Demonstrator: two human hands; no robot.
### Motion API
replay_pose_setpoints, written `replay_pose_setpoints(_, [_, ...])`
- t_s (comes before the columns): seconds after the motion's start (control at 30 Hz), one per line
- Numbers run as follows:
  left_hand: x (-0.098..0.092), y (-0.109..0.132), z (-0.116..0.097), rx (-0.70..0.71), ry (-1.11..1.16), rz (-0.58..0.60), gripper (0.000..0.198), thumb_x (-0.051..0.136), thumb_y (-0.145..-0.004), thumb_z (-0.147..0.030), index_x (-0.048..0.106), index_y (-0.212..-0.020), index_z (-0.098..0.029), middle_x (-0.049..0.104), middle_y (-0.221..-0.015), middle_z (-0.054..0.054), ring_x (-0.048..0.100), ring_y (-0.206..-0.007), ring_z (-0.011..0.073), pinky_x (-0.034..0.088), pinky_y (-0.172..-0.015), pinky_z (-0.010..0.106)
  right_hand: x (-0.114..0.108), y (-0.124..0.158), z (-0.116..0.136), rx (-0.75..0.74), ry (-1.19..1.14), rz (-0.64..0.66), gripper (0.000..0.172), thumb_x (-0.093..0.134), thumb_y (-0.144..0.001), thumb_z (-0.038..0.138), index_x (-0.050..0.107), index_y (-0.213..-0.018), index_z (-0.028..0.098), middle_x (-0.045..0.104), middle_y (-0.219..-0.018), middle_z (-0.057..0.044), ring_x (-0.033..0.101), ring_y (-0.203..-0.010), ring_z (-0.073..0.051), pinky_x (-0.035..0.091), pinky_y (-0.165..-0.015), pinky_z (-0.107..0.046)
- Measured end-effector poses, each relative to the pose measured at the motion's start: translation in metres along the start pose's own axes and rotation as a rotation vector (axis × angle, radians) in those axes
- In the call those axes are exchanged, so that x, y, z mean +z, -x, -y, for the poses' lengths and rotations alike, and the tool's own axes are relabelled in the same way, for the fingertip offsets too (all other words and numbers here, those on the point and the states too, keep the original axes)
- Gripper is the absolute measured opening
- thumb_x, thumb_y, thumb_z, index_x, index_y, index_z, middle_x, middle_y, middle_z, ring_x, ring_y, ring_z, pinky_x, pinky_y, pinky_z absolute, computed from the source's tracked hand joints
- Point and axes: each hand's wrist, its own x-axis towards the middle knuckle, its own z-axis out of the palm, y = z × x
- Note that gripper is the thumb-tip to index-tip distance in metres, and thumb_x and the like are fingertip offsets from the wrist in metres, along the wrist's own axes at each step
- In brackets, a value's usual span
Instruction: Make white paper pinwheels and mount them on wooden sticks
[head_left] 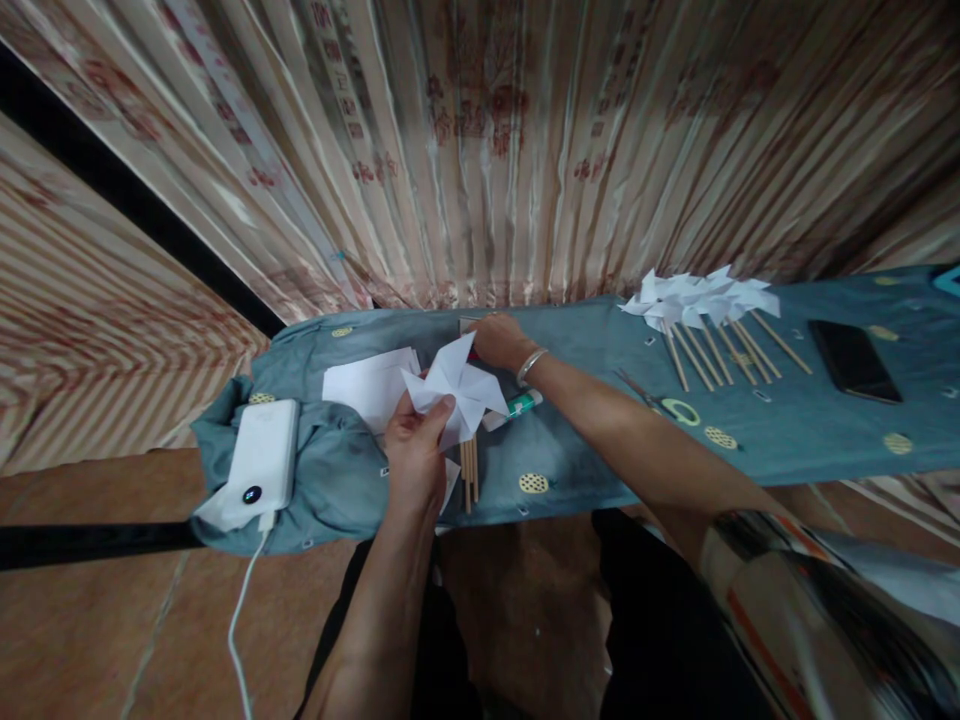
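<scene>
My left hand (415, 448) is closed on a white folded paper pinwheel (455, 388), thumb pressed on its lower left vane. My right hand (501, 340) reaches past it to the far edge of the blue cloth-covered table (577, 460); its fingers curl over something small I cannot make out. A silver bangle sits on that wrist. Under the pinwheel lie a few wooden sticks (469, 470) and a glue stick (517, 408) with a green end. White paper sheets (371, 385) lie just left of the pinwheel.
Several finished pinwheels on sticks (705, 315) lie at the right. Scissors (660, 398) with green handles lie near them, a black phone (855, 360) farther right. A white power bank (262, 460) with a cable sits at the left edge. A striped curtain hangs behind.
</scene>
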Motion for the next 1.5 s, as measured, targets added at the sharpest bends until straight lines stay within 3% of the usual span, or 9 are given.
replay_pose_setpoints(0.27, [0.002,0.001,0.002,-0.009,0.013,0.007,0.046,0.083,-0.056,-0.022,0.069,-0.099,-0.018,0.075,-0.089,0.003,0.070,-0.092,0.0212,0.053,-0.087,0.033,0.000,0.000,0.003,0.009,-0.053,-0.007,0.022,0.059,-0.085,0.007,0.060,-0.063,0.012,0.072,-0.072,-0.010,0.067,-0.090,-0.021,0.046,-0.088,-0.032])
replay_pose_setpoints(0.4, [0.003,0.002,0.002,0.000,0.009,0.014,0.046,0.082,-0.057,-0.022,0.069,-0.101,-0.019,0.075,-0.088,0.003,0.070,-0.094,0.0214,0.053,-0.088,0.033,-0.001,0.003,0.005,0.043,-0.090,-0.017,0.019,0.061,-0.081,0.005,0.062,-0.063,0.011,0.073,-0.077,-0.014,0.067,-0.096,-0.024,0.046,-0.090,-0.033])
replay_pose_setpoints(0.57, [0.003,0.002,0.001,0.003,0.012,0.023,0.050,0.083,-0.057,-0.023,0.069,-0.104,-0.019,0.075,-0.091,0.004,0.070,-0.093,0.0223,0.054,-0.084,0.033,0.000,0.007,0.006,0.068,-0.079,-0.017,0.010,0.060,-0.083,0.006,0.067,-0.076,0.008,0.074,-0.087,-0.018,0.067,-0.097,-0.026,0.046,-0.090,-0.036])
replay_pose_setpoints(0.77, [0.001,0.001,0.001,0.017,0.014,0.013,0.052,0.083,-0.057,-0.023,0.069,-0.106,-0.019,0.076,-0.091,0.004,0.071,-0.089,0.0223,0.054,-0.084,0.033,-0.010,0.016,0.007,0.113,-0.039,-0.074,0.021,0.048,-0.090,0.012,0.068,-0.091,0.008,0.073,-0.092,-0.017,0.067,-0.090,-0.024,0.046,-0.083,-0.035])
replay_pose_setpoints(0.9, [0.001,0.002,0.002,0.015,0.022,0.024,0.050,0.083,-0.057,-0.023,0.069,-0.105,-0.018,0.076,-0.090,0.004,0.071,-0.087,0.0216,0.054,-0.084,0.033,-0.018,0.051,-0.001,0.186,-0.149,-0.185,0.016,0.054,-0.086,0.021,0.068,-0.080,0.014,0.073,-0.081,-0.008,0.065,-0.074,-0.018,0.045,-0.068,-0.027])
replay_pose_setpoints(1.07, [0.004,0.003,0.007,0.023,0.021,0.030,0.045,0.083,-0.055,-0.023,0.070,-0.097,-0.018,0.076,-0.089,0.003,0.071,-0.086,0.0217,0.054,-0.082,0.033,-0.014,0.132,-0.029,0.336,-0.434,-0.279,0.015,0.059,-0.079,0.029,0.063,-0.069,0.019,0.068,-0.066,0.000,0.060,-0.060,-0.015,0.041,-0.058,-0.025])
replay_pose_setpoints(1.17, [0.008,0.006,0.014,-0.005,0.019,0.050,0.044,0.083,-0.055,-0.023,0.069,-0.096,-0.017,0.076,-0.090,0.004,0.071,-0.085,0.0212,0.054,-0.082,0.033,-0.010,0.176,-0.045,0.399,-0.236,-0.280,0.014,0.058,-0.080,0.032,0.065,-0.073,0.022,0.069,-0.067,-0.001,0.061,-0.061,-0.018,0.042,-0.061,-0.028])
replay_pose_setpoints(1.27, [0.012,0.009,0.024,-0.039,0.009,0.055,0.047,0.083,-0.054,-0.022,0.068,-0.098,-0.017,0.076,-0.089,0.003,0.070,-0.082,0.0191,0.053,-0.082,0.032,-0.006,0.203,-0.055,0.325,0.014,-0.195,0.018,0.052,-0.086,0.027,0.068,-0.083,0.019,0.072,-0.078,-0.012,0.065,-0.072,-0.025,0.045,-0.069,-0.034])
replay_pose_setpoints(1.5, [0.024,0.015,0.046,-0.077,-0.041,0.092,0.049,0.084,-0.053,-0.024,0.067,-0.099,-0.016,0.075,-0.087,0.002,0.070,-0.080,0.0178,0.051,-0.082,0.032,0.001,0.218,-0.065,0.115,0.121,-0.157,0.027,0.043,-0.090,0.016,0.070,-0.093,0.013,0.073,-0.092,-0.018,0.067,-0.090,-0.030,0.051,-0.084,-0.040])
